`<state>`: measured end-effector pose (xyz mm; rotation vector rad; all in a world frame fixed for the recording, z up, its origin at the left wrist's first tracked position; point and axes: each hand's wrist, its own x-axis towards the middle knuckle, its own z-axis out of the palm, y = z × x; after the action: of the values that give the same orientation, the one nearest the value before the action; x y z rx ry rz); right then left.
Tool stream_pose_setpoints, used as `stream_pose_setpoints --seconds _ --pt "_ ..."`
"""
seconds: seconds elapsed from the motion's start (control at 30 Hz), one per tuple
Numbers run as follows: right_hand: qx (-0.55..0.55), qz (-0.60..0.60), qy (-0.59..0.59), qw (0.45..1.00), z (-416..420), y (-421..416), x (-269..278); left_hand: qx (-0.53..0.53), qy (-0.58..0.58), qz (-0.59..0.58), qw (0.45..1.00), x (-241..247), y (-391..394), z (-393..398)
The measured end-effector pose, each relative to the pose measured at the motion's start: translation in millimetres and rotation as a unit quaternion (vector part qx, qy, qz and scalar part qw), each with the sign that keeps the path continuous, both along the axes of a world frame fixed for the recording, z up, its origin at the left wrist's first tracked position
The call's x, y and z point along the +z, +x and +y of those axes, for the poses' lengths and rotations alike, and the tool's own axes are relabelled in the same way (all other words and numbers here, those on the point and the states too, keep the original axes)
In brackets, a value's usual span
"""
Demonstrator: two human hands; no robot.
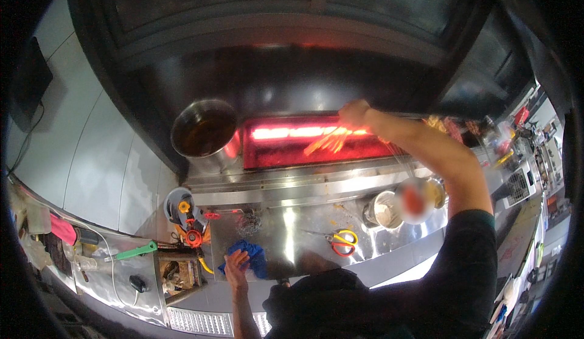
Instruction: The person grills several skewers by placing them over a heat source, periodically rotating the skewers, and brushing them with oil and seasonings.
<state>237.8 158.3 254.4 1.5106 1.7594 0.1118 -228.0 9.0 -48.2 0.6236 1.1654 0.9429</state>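
My right hand is closed around the ends of several skewers, their food ends fanned out to the left above a grill that glows red. What food is on them cannot be told in the glare. Near the counter's front edge, my left hand lies over a crumpled blue cloth, palm partly up with its fingers spread, gripping nothing. Scissors with yellow and red handles rest on the steel counter between my two arms.
A deep steel pot of dark liquid stands left of the grill. Containers, one with pale contents, stand at the right below my right forearm. At the left are orange and red valves and a green-handled tool. More skewers lie beyond my right arm.
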Motion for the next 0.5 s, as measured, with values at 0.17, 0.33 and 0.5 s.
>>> stream_pose_setpoints --seconds 0.17,0.33,0.5 --pt "-0.044 -0.002 0.02 0.999 -13 -8 11 -0.009 -0.002 -0.012 1.0 2 2 2" --pt "-0.085 0.01 0.084 0.993 -46 -7 46 -0.053 -0.008 -0.029 0.998 -2 8 14" --pt "-0.118 0.138 0.235 0.955 -124 23 44 -0.125 -0.002 -0.041 0.991 -10 21 28"
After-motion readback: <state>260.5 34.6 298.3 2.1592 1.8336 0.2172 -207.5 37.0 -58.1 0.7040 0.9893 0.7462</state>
